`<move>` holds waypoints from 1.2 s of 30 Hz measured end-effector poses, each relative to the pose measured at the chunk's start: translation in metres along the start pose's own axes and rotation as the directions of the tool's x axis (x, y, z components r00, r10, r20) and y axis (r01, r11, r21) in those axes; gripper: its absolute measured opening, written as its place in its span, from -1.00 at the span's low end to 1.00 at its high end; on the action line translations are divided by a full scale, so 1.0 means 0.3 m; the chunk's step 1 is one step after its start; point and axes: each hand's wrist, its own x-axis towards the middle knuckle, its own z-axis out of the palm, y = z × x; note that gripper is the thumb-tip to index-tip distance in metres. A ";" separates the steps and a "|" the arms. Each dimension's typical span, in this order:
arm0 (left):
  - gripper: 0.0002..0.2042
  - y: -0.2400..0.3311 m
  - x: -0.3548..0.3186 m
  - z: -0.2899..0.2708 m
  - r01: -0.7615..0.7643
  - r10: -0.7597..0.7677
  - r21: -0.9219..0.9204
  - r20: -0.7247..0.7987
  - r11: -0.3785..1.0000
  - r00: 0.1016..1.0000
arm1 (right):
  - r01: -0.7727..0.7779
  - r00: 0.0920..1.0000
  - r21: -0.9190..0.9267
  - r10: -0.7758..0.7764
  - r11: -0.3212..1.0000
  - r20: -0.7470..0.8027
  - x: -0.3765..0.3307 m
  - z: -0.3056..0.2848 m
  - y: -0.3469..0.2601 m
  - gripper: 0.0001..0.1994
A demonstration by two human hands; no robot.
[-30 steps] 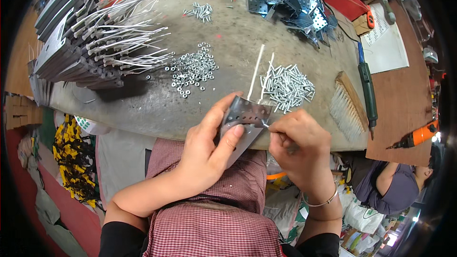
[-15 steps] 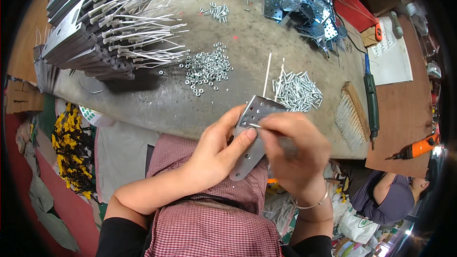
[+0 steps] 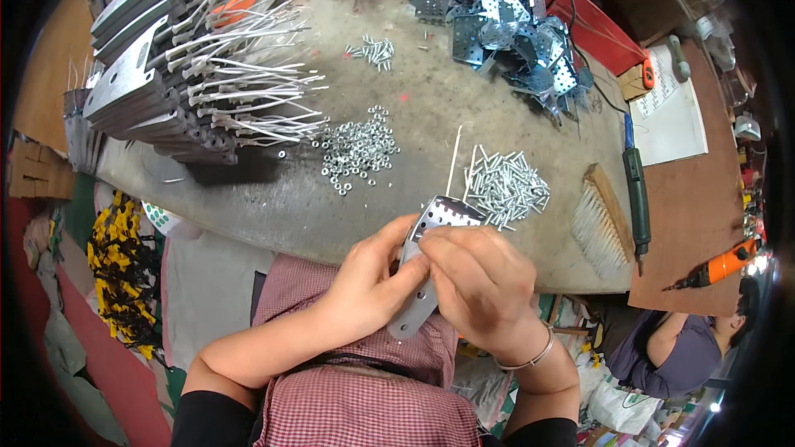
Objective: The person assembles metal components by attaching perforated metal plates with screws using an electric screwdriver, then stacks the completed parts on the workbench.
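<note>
No word or number legible anywhere in view right now! White sheet (image 3: 681, 128) at right, lying on brown board (image 3: 691, 207): rows of dark writing across upper part, far too small to make out. Over to left, below table edge, white thing (image 3: 184, 228) shows cluster of green dots, plain pattern. Down at lower right, white bag (image 3: 617, 414) carries dark mark, too blurred to tell whether print.

Plate (image 3: 416, 312) in left hand (image 3: 371, 275) — on table (image 3: 431, 99), nuts (image 3: 358, 147) left, brush (image 3: 609, 213) right, screws (image 3: 509, 186) between
</note>
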 end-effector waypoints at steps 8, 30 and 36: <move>-0.49 0.028 0.004 -0.017 0.053 -0.051 -0.049 0.040 0.997 0.998 | 0.048 0.990 -0.063 -0.039 0.997 0.137 0.013 -0.042 0.016 -0.59; -0.78 0.187 0.756 -0.078 -0.163 0.432 0.662 -0.266 0.732 0.862 | -0.349 0.924 0.102 0.360 0.932 -0.128 -0.155 0.106 0.029 -0.28; -0.82 0.239 0.342 -0.079 -0.299 0.462 0.454 -0.303 0.839 0.834 | -0.353 0.918 0.149 0.373 0.924 -0.138 -0.161 0.113 0.044 -0.29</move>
